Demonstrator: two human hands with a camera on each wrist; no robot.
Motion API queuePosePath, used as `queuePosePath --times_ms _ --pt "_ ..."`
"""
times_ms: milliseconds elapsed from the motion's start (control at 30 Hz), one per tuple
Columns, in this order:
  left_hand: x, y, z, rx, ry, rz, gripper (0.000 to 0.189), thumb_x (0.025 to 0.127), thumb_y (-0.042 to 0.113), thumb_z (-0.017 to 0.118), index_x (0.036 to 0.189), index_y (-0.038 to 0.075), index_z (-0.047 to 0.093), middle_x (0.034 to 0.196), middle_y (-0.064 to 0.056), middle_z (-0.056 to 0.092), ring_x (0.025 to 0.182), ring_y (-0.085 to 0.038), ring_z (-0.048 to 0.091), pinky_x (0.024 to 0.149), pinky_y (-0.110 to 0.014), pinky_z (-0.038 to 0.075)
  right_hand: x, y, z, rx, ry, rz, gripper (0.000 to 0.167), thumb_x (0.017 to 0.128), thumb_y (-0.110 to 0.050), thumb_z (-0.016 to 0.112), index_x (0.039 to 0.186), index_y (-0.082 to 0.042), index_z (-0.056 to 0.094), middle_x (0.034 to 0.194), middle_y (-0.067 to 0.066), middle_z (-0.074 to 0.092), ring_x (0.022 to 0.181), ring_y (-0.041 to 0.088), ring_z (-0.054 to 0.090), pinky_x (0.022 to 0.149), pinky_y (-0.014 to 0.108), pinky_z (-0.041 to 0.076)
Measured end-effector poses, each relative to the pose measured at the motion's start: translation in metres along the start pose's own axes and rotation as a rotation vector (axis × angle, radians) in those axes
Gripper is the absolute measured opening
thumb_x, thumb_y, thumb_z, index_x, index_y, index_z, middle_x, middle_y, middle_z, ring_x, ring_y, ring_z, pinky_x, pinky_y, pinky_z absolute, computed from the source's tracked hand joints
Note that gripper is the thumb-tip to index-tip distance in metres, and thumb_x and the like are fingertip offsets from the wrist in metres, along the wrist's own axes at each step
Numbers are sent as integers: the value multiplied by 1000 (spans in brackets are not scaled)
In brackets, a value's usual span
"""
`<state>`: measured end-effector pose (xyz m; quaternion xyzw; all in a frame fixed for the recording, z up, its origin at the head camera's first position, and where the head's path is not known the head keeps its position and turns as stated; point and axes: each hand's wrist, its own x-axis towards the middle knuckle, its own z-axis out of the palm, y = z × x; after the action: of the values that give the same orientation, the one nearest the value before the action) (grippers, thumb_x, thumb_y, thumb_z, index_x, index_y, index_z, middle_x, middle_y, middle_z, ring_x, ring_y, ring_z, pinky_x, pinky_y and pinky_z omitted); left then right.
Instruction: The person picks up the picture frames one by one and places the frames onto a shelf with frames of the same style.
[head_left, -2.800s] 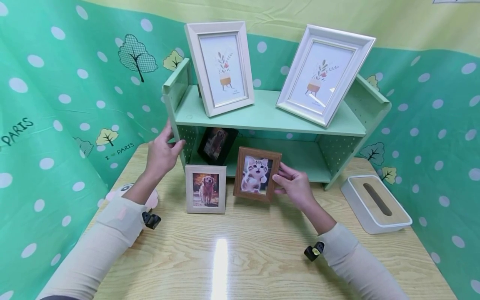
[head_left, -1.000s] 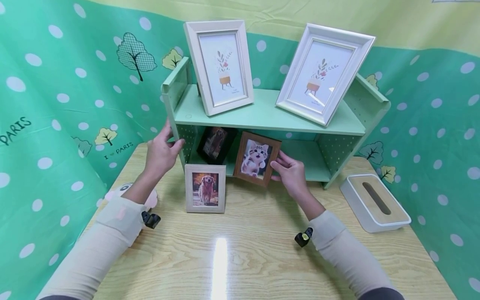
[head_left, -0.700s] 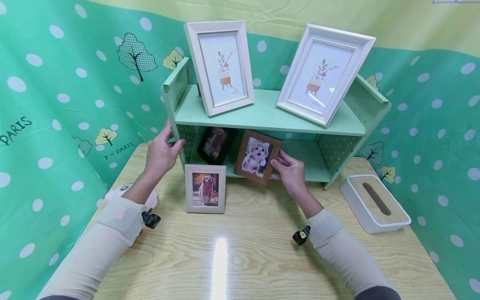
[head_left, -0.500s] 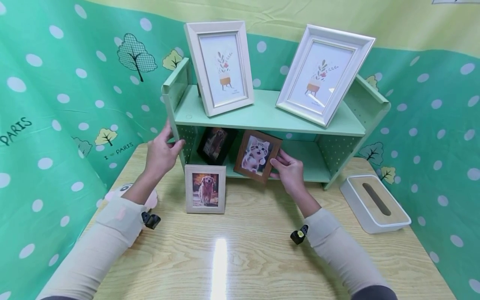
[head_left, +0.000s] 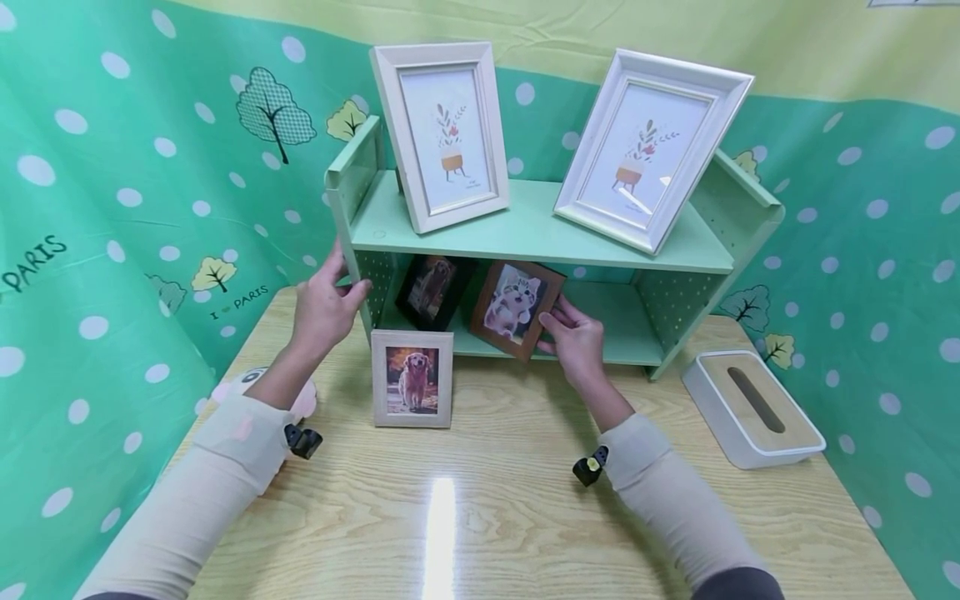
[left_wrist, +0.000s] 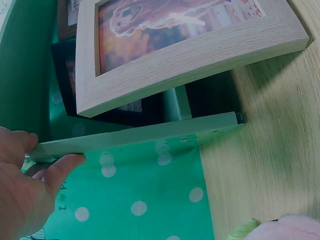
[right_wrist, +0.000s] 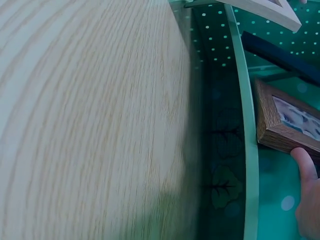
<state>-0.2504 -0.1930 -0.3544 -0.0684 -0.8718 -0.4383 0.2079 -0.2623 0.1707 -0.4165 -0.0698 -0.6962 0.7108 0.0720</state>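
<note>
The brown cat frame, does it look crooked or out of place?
Yes. The brown cat frame is tilted, its top leaning right, at the front edge of the lower shelf, held by the right hand. The black frame beside it and the light dog frame stand straight.

A left hand (left_wrist: 22,192) at the lower left of the frame grips the thin edge of a mint-green shelf panel (left_wrist: 150,140), thumb below and fingers above. A pale wooden picture frame holding a golden dog photo (left_wrist: 185,45) fills the top, a black frame (left_wrist: 117,107) behind it. Light oak-grain tabletop (left_wrist: 275,150) runs down the right; green polka-dot fabric (left_wrist: 145,200) lies below, a pink plush toy (left_wrist: 285,229) at the lower right corner.
</note>
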Motion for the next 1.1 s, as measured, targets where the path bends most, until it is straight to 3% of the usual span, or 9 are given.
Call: queuePosePath --times_ms 1100 --pt "-2 2 -1 -9 6 6 83 100 10 63 161 43 18 145 -28 56 125 -47 61 96 -55 60 2 4 17 54 95 -62 62 94 -11 74 150 -13 48 136 21 65 115 32 71 65 28 67"
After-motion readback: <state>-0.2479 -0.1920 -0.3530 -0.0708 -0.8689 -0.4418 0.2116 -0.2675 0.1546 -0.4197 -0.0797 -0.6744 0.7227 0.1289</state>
